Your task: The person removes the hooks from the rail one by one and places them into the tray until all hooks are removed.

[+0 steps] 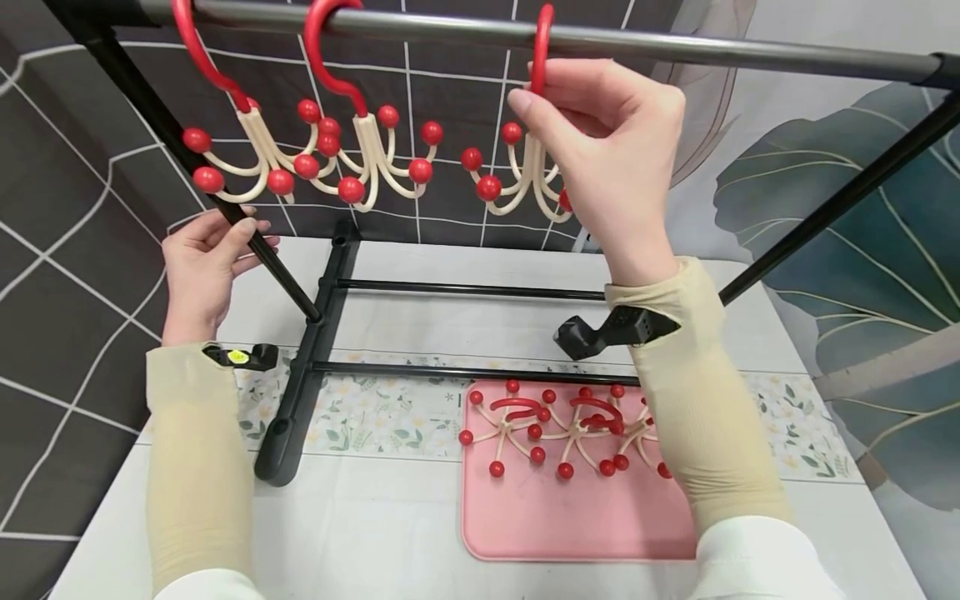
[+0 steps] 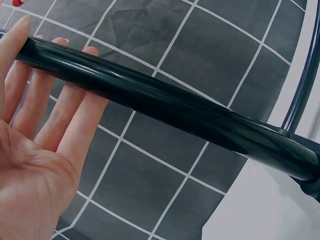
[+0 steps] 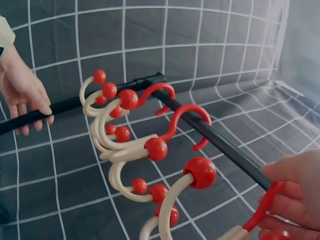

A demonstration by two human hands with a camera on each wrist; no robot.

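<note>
While the right hand (image 1: 611, 142) pinches a red-topped hanger (image 1: 532, 167) between thumb and fingers, just under the rack's top rail (image 1: 450, 31), that hanger's red curve reaches over the rail and its pale prongs are partly hidden by the hand. Two more hangers, a left one (image 1: 258, 137) and a middle one (image 1: 366, 137), hang farther left, their red balls crowding each other. I see the left hand (image 1: 201, 271) loosely round the slanting post (image 1: 281, 273), thumb on one side, fairly straight fingers on the other. Below, the lower bar (image 1: 480, 369) runs across by the far edge of a pink tray (image 1: 570, 525), where other hangers (image 1: 506, 427) lie; the right sleeve (image 1: 705, 417) blocks the tray's right side. Around stand the white table (image 1: 360, 525), dark gridded cloth (image 1: 67, 250) and a leaf-patterned curtain (image 1: 862, 192).
</note>
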